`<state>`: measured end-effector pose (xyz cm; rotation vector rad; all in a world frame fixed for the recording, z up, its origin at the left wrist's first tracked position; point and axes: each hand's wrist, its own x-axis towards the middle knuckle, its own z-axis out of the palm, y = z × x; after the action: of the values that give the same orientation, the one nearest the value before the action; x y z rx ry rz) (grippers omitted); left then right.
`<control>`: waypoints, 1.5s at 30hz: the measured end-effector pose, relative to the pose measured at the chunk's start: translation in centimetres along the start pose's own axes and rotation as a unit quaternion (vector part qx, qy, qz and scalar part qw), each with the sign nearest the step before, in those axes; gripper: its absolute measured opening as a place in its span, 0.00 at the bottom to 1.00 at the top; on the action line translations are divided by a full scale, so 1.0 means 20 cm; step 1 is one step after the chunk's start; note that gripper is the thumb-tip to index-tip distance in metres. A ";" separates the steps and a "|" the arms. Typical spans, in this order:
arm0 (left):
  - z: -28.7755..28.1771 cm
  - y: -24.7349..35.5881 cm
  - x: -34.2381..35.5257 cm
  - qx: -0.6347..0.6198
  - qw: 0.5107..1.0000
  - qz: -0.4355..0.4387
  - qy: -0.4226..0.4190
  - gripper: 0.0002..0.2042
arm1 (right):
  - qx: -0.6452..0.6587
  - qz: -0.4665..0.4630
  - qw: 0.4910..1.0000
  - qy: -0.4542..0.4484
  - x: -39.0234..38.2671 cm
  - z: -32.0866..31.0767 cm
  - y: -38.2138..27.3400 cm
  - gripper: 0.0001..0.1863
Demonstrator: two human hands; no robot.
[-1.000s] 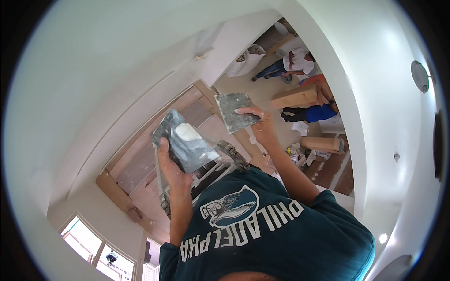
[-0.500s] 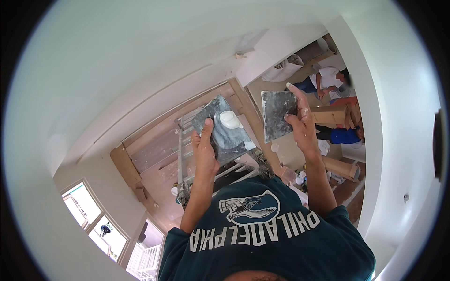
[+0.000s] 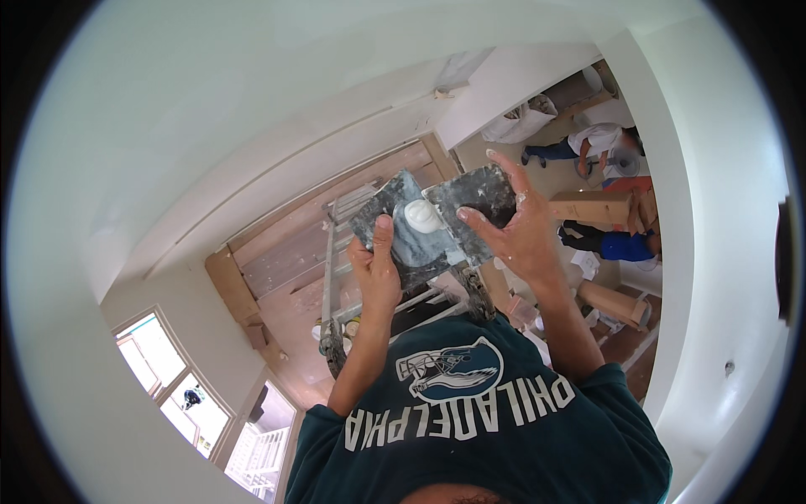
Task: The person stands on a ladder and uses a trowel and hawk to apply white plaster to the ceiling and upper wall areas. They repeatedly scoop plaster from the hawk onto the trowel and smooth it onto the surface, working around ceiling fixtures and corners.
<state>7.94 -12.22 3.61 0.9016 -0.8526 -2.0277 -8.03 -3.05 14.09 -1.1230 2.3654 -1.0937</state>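
My left hand (image 3: pixel 376 269) grips a dark, smeared square plate (image 3: pixel 403 244), its thumb lying on top. On that plate sits a lump of white putty (image 3: pixel 422 216). In my right hand (image 3: pixel 527 227) is a second dark flat putty blade (image 3: pixel 477 206), pinched between the thumb and the fingers behind it. The blade's left edge meets or overlaps the plate's right side, right beside the putty. White smears mark both tools and the fingers of my right hand.
A ladder (image 3: pixel 329 277) stands below my hands. Down at the right are two people, one in a white shirt (image 3: pixel 600 139), one in a blue shirt (image 3: pixel 628 246), near cardboard boxes (image 3: pixel 588 207). A white wall (image 3: pixel 714 210) rises at right; windows (image 3: pixel 172 370) are at lower left.
My right hand has brought its blade leftward, from apart to against the plate by the putty. My left hand has shifted only slightly.
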 end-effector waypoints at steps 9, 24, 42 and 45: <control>0.04 0.03 -0.01 0.090 0.994 0.057 0.028 0.15 | 0.060 0.019 0.997 0.041 -0.03 -0.01 -0.05 0.34; 0.05 0.08 -0.07 0.249 0.958 0.144 0.018 0.16 | 0.028 -0.022 0.998 0.045 -0.06 0.01 0.02 0.21; 0.06 -0.12 0.04 0.001 0.997 -0.076 0.035 0.14 | 0.022 -0.233 0.924 0.301 0.13 -0.21 0.47 0.11; 0.07 -0.23 0.04 0.025 0.991 -0.128 0.020 0.15 | 0.267 -0.042 0.903 0.333 0.23 -0.23 0.61 0.14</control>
<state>4.80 -10.31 0.47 1.1262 -0.8028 -2.2054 -19.97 0.74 8.29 -0.7158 2.1943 -2.2731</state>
